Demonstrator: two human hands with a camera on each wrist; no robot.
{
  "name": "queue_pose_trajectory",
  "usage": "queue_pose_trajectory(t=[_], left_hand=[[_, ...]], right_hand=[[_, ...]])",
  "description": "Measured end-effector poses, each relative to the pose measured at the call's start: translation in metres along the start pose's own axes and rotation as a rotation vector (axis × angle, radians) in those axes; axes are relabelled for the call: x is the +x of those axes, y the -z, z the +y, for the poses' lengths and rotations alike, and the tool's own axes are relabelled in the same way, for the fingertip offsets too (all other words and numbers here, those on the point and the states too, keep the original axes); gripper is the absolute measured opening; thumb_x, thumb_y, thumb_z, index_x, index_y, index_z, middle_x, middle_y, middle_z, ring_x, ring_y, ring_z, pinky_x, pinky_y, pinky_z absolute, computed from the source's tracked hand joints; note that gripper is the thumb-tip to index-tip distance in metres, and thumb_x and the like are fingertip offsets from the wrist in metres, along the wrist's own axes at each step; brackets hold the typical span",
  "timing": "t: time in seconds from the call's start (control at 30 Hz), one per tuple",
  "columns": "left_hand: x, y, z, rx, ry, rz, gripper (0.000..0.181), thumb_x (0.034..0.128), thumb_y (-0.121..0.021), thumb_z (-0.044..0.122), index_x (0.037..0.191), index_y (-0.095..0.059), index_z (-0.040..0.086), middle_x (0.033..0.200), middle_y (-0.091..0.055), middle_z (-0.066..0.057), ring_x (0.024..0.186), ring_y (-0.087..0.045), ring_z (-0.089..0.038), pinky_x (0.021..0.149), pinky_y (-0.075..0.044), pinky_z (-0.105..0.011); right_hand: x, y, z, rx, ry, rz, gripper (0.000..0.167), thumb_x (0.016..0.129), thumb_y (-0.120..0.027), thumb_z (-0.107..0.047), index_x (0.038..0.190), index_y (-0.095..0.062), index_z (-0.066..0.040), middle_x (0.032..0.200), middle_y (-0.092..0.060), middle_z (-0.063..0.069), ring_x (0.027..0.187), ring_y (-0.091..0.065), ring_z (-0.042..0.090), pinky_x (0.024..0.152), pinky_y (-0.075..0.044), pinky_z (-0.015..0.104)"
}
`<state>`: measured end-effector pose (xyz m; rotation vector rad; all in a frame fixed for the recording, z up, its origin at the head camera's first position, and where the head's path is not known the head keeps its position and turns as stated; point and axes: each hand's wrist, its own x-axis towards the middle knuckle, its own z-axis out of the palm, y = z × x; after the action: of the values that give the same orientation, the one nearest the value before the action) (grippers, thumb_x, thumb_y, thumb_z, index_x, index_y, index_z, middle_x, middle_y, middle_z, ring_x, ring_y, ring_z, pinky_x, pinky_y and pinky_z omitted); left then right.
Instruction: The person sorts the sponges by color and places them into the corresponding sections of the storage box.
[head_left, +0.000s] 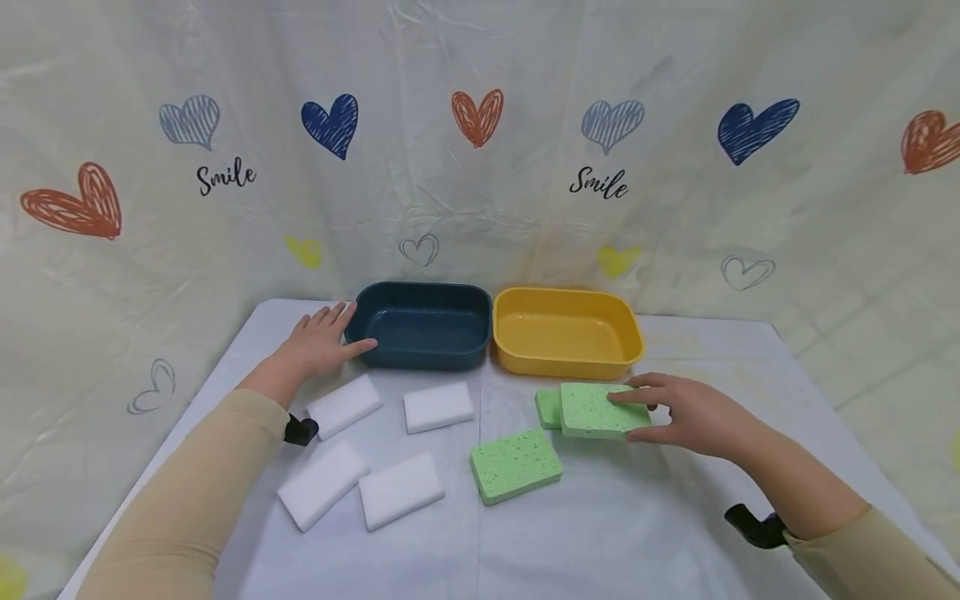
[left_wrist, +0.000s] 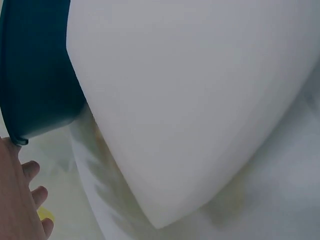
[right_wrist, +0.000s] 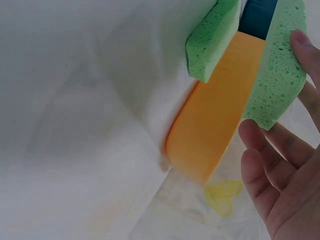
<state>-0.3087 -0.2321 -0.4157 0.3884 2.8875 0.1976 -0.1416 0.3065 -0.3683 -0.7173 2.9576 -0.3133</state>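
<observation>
My right hand (head_left: pixel 686 412) pinches a green sponge (head_left: pixel 596 408) between thumb and fingers, raised off the table in the right wrist view. A second green sponge (head_left: pixel 548 408) lies partly hidden behind it, and a third green sponge (head_left: pixel 516 467) lies nearer the front. My left hand (head_left: pixel 318 340) rests at the left rim of the dark blue tub (head_left: pixel 420 357), its fingers spread and its thumb reaching over the edge. A yellow tub (head_left: pixel 562 365) stands just right of the blue one. Near the left wrist lies a white sponge block (head_left: pixel 345 406), large in the left wrist view.
More white blocks lie on the left of the table: a back one (head_left: pixel 438 407), a front one (head_left: pixel 401 490) and a left one (head_left: pixel 324 485). The table (head_left: pixel 570 542) has a white cover. Behind the tubs hangs a curtain (head_left: pixel 405 183) printed with hearts.
</observation>
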Motion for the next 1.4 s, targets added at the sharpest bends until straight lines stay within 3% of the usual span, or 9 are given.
queue_pose_trajectory(t=[0.17,0.37,0.53,0.8,0.97,1.07,1.2,1.33,1.4], left_hand=[[-0.001,0.0,-0.003,-0.002,0.016,0.006,0.115,0.0818,-0.024,0.09,0.16,-0.001,0.008,0.164,-0.003,-0.022,0.149,-0.003,-0.045,0.117,-0.001,-0.063],[-0.003,0.0,-0.006,-0.01,0.037,0.006,0.113,0.0837,-0.026,0.088,0.16,-0.001,0.007,0.164,-0.003,-0.022,0.149,-0.002,-0.045,0.117,0.0,-0.062],[-0.005,0.003,-0.004,-0.032,0.043,0.01,0.112,0.0855,-0.029,0.086,0.159,-0.001,0.007,0.164,-0.003,-0.023,0.149,-0.001,-0.045,0.116,0.002,-0.063],[-0.002,0.002,0.0,-0.038,0.054,0.008,0.112,0.0847,-0.03,0.087,0.16,0.0,0.008,0.164,-0.003,-0.021,0.149,-0.001,-0.043,0.117,0.001,-0.062],[0.002,0.0,0.002,-0.036,0.067,0.008,0.113,0.0837,-0.03,0.087,0.16,0.0,0.009,0.165,-0.002,-0.02,0.15,-0.001,-0.042,0.117,0.0,-0.061],[0.004,-0.001,0.003,-0.038,0.07,0.009,0.116,0.0819,-0.029,0.089,0.16,0.001,0.009,0.165,-0.002,-0.02,0.15,0.0,-0.042,0.117,-0.001,-0.061],[0.005,-0.001,0.005,-0.036,0.068,0.012,0.116,0.0816,-0.029,0.09,0.16,0.002,0.009,0.165,-0.002,-0.019,0.15,-0.001,-0.041,0.118,-0.002,-0.061],[0.008,-0.002,0.008,-0.029,0.074,0.017,0.116,0.0818,-0.029,0.089,0.16,0.001,0.009,0.165,-0.003,-0.018,0.15,-0.001,-0.04,0.118,-0.003,-0.06],[0.009,-0.002,0.01,-0.03,0.076,0.016,0.115,0.0823,-0.029,0.089,0.16,0.001,0.009,0.165,-0.003,-0.018,0.15,-0.001,-0.04,0.118,-0.003,-0.06]], right_hand=[[0.022,0.006,-0.004,0.01,0.001,-0.006,0.062,0.078,-0.069,-0.067,0.129,-0.068,-0.032,0.134,-0.059,0.014,0.095,-0.065,0.023,0.072,-0.054,0.035],[0.052,0.013,-0.01,0.036,0.021,-0.005,0.054,0.08,-0.078,-0.05,0.129,-0.069,-0.029,0.135,-0.058,0.015,0.085,-0.059,0.015,0.069,-0.05,0.031],[0.081,0.016,-0.017,0.075,0.046,-0.007,0.056,0.08,-0.075,-0.056,0.13,-0.068,-0.03,0.138,-0.056,0.014,0.08,-0.056,0.01,0.069,-0.048,0.031],[0.129,0.02,-0.035,0.105,0.063,-0.018,0.057,0.082,-0.078,-0.051,0.133,-0.065,-0.031,0.14,-0.055,0.012,0.091,-0.06,0.022,0.081,-0.049,0.037],[0.158,0.02,-0.047,0.128,0.031,-0.039,0.061,0.08,-0.075,-0.058,0.135,-0.063,-0.034,0.14,-0.055,0.006,0.085,-0.056,0.02,0.075,-0.047,0.034],[0.176,0.018,-0.054,0.129,0.035,-0.049,0.058,0.083,-0.075,-0.054,0.136,-0.062,-0.035,0.143,-0.052,0.005,0.082,-0.055,0.019,0.074,-0.047,0.035],[0.203,0.015,-0.063,0.12,0.065,-0.057,0.056,0.086,-0.073,-0.052,0.138,-0.06,-0.035,0.147,-0.048,0.007,0.102,-0.059,0.025,0.089,-0.048,0.043],[0.228,0.014,-0.074,0.103,0.092,-0.067,0.057,0.087,-0.071,-0.054,0.139,-0.059,-0.033,0.148,-0.048,0.008,0.131,-0.048,0.031,0.107,-0.039,0.05],[0.241,0.012,-0.08,0.081,0.094,-0.083,0.057,0.087,-0.07,-0.054,0.139,-0.059,-0.033,0.148,-0.049,0.008,0.134,-0.046,0.031,0.109,-0.037,0.051]])
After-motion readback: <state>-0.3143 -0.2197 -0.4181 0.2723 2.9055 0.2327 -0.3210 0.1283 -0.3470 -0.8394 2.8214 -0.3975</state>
